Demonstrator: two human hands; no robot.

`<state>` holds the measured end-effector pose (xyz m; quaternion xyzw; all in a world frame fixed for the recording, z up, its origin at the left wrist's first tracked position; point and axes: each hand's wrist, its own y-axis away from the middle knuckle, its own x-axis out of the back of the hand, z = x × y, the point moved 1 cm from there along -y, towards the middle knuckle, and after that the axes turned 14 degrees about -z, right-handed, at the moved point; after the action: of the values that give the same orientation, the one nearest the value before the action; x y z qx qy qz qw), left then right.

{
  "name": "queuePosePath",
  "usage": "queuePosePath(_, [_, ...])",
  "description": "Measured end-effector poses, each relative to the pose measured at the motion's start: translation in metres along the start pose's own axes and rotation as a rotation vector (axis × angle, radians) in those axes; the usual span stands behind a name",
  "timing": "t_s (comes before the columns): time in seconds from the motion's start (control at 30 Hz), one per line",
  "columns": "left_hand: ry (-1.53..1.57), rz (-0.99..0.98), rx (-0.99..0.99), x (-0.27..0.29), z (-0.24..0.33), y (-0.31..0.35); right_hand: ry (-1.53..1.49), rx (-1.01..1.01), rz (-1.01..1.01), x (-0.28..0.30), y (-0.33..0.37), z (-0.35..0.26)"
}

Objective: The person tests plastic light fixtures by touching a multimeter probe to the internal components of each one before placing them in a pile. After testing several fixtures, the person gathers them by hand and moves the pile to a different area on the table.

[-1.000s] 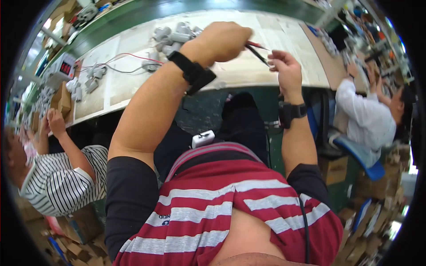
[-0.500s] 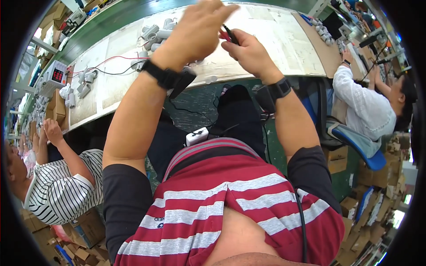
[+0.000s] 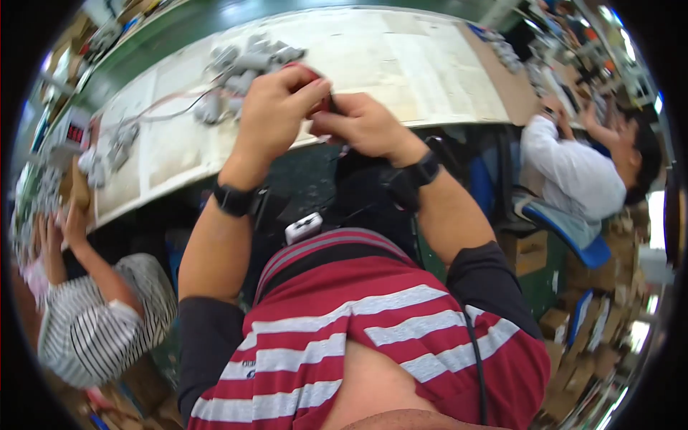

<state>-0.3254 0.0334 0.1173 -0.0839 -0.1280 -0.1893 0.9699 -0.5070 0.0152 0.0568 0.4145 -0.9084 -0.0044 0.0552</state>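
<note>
Since the earlier frame, the left hand [image 3: 276, 111] has come down beside the right hand [image 3: 365, 125]. Its curled fingers grip a small, glossy red object [image 3: 311, 71] at two o'clock; the right's fingers are bent, their hold unclear. Grey cylindrical pieces [image 3: 249, 61] lie at the left's eleven o'clock.

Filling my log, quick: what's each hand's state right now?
Left hand: closed on a red piece.
Right hand: curled at a black piece; too blurred to tell its grip.
</note>
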Motion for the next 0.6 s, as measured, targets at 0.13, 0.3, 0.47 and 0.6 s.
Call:
queuePosePath(0.13, [-0.468, -0.127, -0.239, -0.016, 0.008, -0.009, 0.598, 0.264, 0.131, 0.012, 0.002, -0.003])
queuePosePath(0.3, [-0.546, -0.118, -0.359, -0.033, -0.022, -0.026, 0.727, 0.171, 0.345, 0.035, -0.005, 0.02])
queuePosePath(0.47, [-0.296, 0.101, -0.235, -0.053, -0.092, -0.025, 0.536, 0.053, 0.401, 0.036, -0.01, 0.048])
queuePosePath(0.6, [-0.336, 0.131, -0.223, -0.049, -0.126, -0.005, 0.537, 0.025, 0.389, 0.036, -0.02, 0.045])
